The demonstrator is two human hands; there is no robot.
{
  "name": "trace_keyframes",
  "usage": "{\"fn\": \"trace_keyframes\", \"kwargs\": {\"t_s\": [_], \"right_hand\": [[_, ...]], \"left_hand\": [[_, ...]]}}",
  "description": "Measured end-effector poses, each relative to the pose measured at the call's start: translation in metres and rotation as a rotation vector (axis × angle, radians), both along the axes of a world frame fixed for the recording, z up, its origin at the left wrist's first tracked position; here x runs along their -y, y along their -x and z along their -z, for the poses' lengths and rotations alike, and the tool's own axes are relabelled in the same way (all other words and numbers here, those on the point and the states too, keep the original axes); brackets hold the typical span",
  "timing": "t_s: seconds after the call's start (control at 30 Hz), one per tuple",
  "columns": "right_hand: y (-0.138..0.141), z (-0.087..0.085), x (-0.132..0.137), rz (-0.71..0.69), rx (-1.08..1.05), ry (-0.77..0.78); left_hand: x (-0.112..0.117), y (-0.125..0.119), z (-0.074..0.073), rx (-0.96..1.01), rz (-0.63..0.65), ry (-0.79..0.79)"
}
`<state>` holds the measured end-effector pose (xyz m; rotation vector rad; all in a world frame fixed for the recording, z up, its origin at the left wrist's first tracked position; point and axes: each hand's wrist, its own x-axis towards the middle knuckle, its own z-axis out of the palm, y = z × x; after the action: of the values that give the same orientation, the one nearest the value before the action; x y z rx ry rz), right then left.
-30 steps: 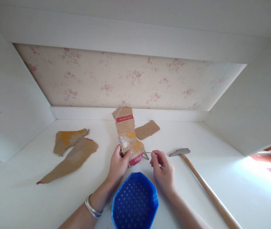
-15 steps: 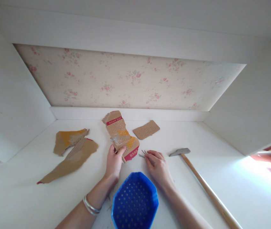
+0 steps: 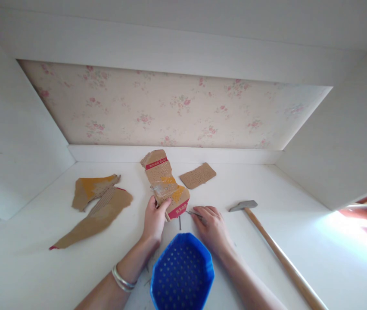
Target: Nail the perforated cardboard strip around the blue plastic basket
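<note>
A: The white bench (image 3: 41, 275) stretches right across in front of the person, with a flowered panel (image 3: 183, 112) standing behind it.

B: And over on the right there's a hammer (image 3: 277, 249), its long wooden handle slanting towards us and its grey head lying further back.

A: The blue basket (image 3: 207, 262) sits nearest us, its bottom dotted with small holes.

B: What about the cardboard?

A: Two torn cardboard scraps (image 3: 104, 219) lie close together on the left, one of them patched with orange. The perforated cardboard strip (image 3: 162, 174), the one with two red bands, is in the middle, just beyond the basket.

B: The left hand (image 3: 155, 219) is clamped on its near end, thumb on top. The right hand (image 3: 214, 226) is low over the bench beside the strip's red end, fingers drawn together.

A: Past that, a small cardboard rectangle (image 3: 199, 175), full of pricked holes, lies to the right of the strip.

B: A silvery bangle (image 3: 119, 280) circles the left wrist.

A: And the right hand is holding?

B: Thin nails (image 3: 191, 212); I can't tell how many. One loose nail (image 3: 180, 223) shows between strip and basket.
</note>
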<state>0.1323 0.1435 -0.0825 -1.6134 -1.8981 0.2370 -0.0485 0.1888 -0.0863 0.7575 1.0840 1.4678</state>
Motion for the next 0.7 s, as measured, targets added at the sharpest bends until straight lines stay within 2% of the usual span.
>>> {"fn": "trace_keyframes", "kwargs": {"t_s": [0.13,0.33,0.53,0.7], "right_hand": [[0.006,-0.003,0.002,0.032,0.012,-0.003],[0.022,-0.013,0.001,-0.021,0.134,0.035],[0.014,-0.004,-0.001,0.012,0.031,0.029],[0.012,0.001,-0.002,-0.002,-0.009,0.023]], "left_hand": [[0.0,0.0,-0.001,0.009,-0.018,0.002],[0.0,-0.001,-0.002,0.05,-0.071,0.037],[0.0,-0.004,-0.001,0.093,-0.12,0.093],[0.007,-0.014,-0.006,0.163,-0.161,0.172]]}}
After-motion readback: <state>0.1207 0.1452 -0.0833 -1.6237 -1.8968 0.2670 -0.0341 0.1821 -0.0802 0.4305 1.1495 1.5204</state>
